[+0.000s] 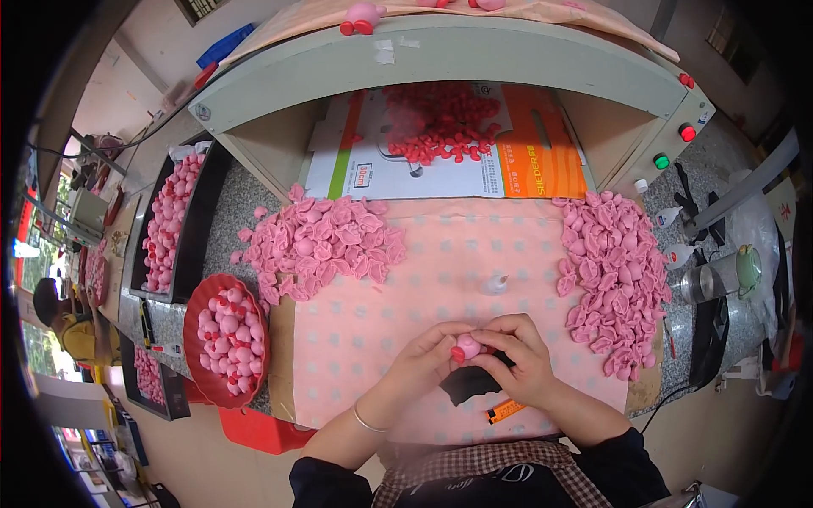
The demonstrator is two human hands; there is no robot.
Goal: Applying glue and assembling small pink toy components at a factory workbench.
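Both hands meet over the pink dotted cloth (pixel 440 254) near its front edge. My left hand (pixel 423 360) and my right hand (pixel 521 356) pinch one small pink toy piece with a red part (pixel 465 347) between their fingertips. A heap of pink shell pieces (pixel 326 241) lies to the left, another heap of pink shell pieces (pixel 618 271) to the right. Small red parts (pixel 440 123) lie piled on flattened cardboard behind the cloth. Under my right hand sits a dark object (pixel 470 383).
A red bowl (pixel 196 360) of finished pink-and-red pieces stands at the left, beside a black tray (pixel 199 224) holding more. A small white cone (pixel 496 284) rests mid-cloth. Glue bottles (pixel 677 254), a metal cup (pixel 707 284) and machine buttons (pixel 687 133) are at right. Another person (pixel 63 326) sits far left.
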